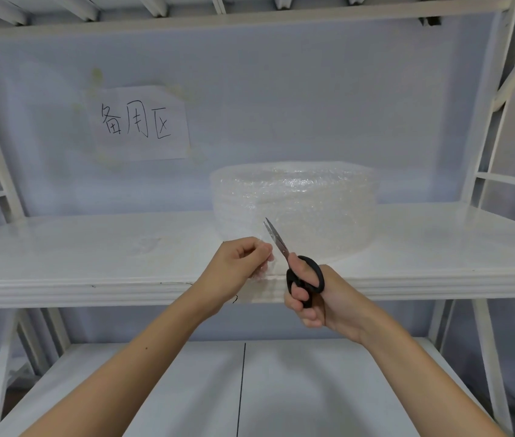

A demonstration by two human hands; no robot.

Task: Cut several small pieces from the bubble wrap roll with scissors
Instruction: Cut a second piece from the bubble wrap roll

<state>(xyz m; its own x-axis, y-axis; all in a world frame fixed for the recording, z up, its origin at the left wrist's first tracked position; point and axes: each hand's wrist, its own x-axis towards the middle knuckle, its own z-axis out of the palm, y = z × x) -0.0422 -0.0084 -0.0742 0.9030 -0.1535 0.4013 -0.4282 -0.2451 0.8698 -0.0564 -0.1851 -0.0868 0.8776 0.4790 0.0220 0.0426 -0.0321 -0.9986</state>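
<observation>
A clear bubble wrap roll (300, 203) lies flat on the white middle shelf (92, 247), slightly right of centre. My left hand (237, 263) pinches the loose end of the wrap (264, 271) at the shelf's front edge. Just right of it, my right hand (316, 299) grips black-handled scissors (305, 275) with fingers through the loops. The blades are nearly together and point up and left toward the roll's front, beside the pinched wrap.
A paper sign (139, 124) with handwritten characters is taped to the back wall. White rack uprights (483, 143) frame both sides. A lower shelf (186, 389) lies under my forearms. A small clear scrap (149, 244) seems to lie on the middle shelf, left of the roll.
</observation>
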